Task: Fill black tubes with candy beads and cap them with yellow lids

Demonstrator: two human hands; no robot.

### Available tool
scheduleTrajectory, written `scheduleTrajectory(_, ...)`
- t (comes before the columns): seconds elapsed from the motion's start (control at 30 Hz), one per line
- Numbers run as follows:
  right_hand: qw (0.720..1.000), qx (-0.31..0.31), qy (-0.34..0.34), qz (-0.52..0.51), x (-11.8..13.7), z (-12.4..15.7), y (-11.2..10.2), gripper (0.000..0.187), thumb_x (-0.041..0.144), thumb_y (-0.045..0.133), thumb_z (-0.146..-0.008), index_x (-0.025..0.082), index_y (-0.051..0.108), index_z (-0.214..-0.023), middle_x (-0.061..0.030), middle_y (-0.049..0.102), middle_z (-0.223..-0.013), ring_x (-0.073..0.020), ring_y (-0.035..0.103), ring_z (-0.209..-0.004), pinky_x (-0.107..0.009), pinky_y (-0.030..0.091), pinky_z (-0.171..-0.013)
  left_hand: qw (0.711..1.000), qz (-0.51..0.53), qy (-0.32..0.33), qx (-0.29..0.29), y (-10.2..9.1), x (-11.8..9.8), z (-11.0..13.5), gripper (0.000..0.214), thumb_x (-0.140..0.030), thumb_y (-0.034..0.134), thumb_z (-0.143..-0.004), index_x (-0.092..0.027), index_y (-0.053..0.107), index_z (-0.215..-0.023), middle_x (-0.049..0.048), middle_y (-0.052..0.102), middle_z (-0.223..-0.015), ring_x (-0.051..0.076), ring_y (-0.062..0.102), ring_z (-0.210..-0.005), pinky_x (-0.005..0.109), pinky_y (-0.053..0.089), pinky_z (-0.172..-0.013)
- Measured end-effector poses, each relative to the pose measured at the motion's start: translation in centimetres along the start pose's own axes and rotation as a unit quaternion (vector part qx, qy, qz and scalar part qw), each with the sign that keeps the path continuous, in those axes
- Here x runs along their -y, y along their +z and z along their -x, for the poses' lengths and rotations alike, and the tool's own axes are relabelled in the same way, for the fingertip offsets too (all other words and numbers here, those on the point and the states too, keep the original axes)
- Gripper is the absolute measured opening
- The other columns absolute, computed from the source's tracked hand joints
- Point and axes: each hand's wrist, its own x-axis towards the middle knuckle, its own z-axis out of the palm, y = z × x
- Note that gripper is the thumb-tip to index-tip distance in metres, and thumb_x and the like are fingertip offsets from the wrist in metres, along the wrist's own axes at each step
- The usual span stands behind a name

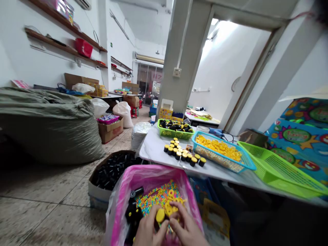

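Both my hands are low in the picture, over a pink basket [120, 194] lined with clear plastic and filled with small multicoloured beads [156, 195]. My left hand [148, 230] pinches a small black tube with a yellow cap [160, 216]. My right hand [186, 229] has its fingers curled around the same piece and touches several loose yellow caps [172, 204]. Several black tubes [133, 212] lie along the basket's left side.
A white table [153, 147] carries capped black tubes [183, 153], a blue basket of yellow caps [220, 148], a green basket of tubes [175, 128] and an empty green basket [279, 169]. On the floor: a box of black tubes [112, 169] and a big green sack [48, 124].
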Motion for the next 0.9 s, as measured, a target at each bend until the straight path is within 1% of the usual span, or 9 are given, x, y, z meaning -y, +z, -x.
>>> scheduleTrajectory(0.07,0.988,-0.049,-0.062,0.132,0.8,1.3,-0.2,0.044,0.045,0.064,-0.079,0.027,0.057,-0.119,-0.0050,0.065,-0.090,-0.0189,0.060,-0.068,-0.031,0.046,-0.064,1.000,-0.007,0.003,0.008,-1.6,-1.2,-0.6,0.014,-0.032,0.056,-0.085,-0.021,0.062,-0.092,0.0022,0.066,-0.080,0.019,0.063,-0.072,0.028,0.050,-0.066)
scheduleTrajectory(0.17,0.955,-0.031,-0.097,0.279,1.6,2.4,-0.1,0.016,0.033,0.058,-0.084,0.023,0.068,-0.093,-0.0065,0.067,-0.086,-0.0223,0.062,-0.081,-0.033,0.046,-0.074,0.997,-0.062,0.041,-0.020,-4.4,-2.7,-3.2,0.014,-0.024,0.064,-0.078,-0.019,0.064,-0.091,0.0044,0.065,-0.089,0.019,0.061,-0.080,0.030,0.049,-0.072)
scheduleTrajectory(0.3,0.929,-0.040,-0.117,0.349,2.4,1.8,-0.4,0.018,0.027,0.053,-0.089,0.018,0.067,-0.093,-0.0091,0.068,-0.090,-0.0216,0.063,-0.087,-0.032,0.046,-0.079,0.979,-0.187,0.050,-0.060,-6.3,-3.6,-10.8,0.021,-0.028,0.068,-0.076,-0.017,0.067,-0.094,0.0064,0.066,-0.090,0.020,0.060,-0.083,0.030,0.047,-0.076)
scheduleTrajectory(0.47,0.910,-0.065,-0.098,0.398,2.6,0.9,-2.7,0.021,0.030,0.052,-0.091,0.019,0.068,-0.099,-0.0091,0.070,-0.095,-0.0209,0.065,-0.086,-0.031,0.047,-0.077,0.972,-0.232,0.003,-0.027,-3.9,-3.4,-21.2,0.027,-0.033,0.071,-0.074,-0.013,0.070,-0.093,0.0090,0.070,-0.088,0.021,0.061,-0.085,0.028,0.044,-0.076)
scheduleTrajectory(0.6,0.906,-0.073,-0.054,0.413,2.1,1.1,-4.6,0.021,0.031,0.054,-0.089,0.019,0.069,-0.098,-0.0084,0.072,-0.096,-0.0197,0.066,-0.082,-0.029,0.047,-0.076,0.970,-0.242,-0.024,-0.012,-1.6,-3.5,-25.4,0.038,-0.036,0.075,-0.071,-0.008,0.069,-0.096,0.0131,0.071,-0.091,0.023,0.062,-0.089,0.028,0.044,-0.078)
scheduleTrajectory(0.7,0.905,-0.068,-0.031,0.419,1.4,0.7,-5.7,0.019,0.028,0.055,-0.088,0.020,0.069,-0.097,-0.0069,0.073,-0.096,-0.0190,0.066,-0.084,-0.027,0.046,-0.077,0.970,-0.242,-0.028,-0.019,-1.7,-3.6,-25.0,0.059,-0.037,0.073,-0.074,-0.003,0.058,-0.120,0.0142,0.070,-0.094,0.023,0.062,-0.091,0.028,0.043,-0.081)
scheduleTrajectory(0.77,0.908,-0.057,-0.020,0.414,1.0,0.0,-6.2,0.019,0.030,0.054,-0.089,0.020,0.070,-0.095,-0.0061,0.073,-0.095,-0.0186,0.066,-0.085,-0.027,0.046,-0.077,0.969,-0.244,-0.019,-0.018,-2.6,-3.6,-22.7,0.066,-0.039,0.068,-0.079,-0.003,0.048,-0.130,0.0126,0.070,-0.095,0.021,0.061,-0.090,0.028,0.043,-0.082)
scheduleTrajectory(0.83,0.913,-0.044,-0.010,0.406,0.4,-1.2,-6.2,0.023,0.034,0.052,-0.090,0.020,0.070,-0.095,-0.0064,0.073,-0.094,-0.0190,0.066,-0.085,-0.027,0.045,-0.076,0.968,-0.249,-0.009,0.004,-3.6,-3.2,-19.1,0.052,-0.042,0.063,-0.083,-0.008,0.056,-0.123,0.0094,0.069,-0.092,0.018,0.060,-0.084,0.027,0.042,-0.080)
scheduleTrajectory(0.9,0.914,-0.032,-0.004,0.406,-0.3,-2.6,-5.8,0.027,0.039,0.054,-0.088,0.019,0.069,-0.099,-0.0087,0.072,-0.098,-0.0219,0.064,-0.090,-0.030,0.045,-0.078,0.965,-0.257,0.002,0.057,-4.7,-2.5,-14.7,0.034,-0.043,0.062,-0.082,-0.015,0.068,-0.100,0.0060,0.069,-0.086,0.016,0.059,-0.078,0.027,0.042,-0.077)
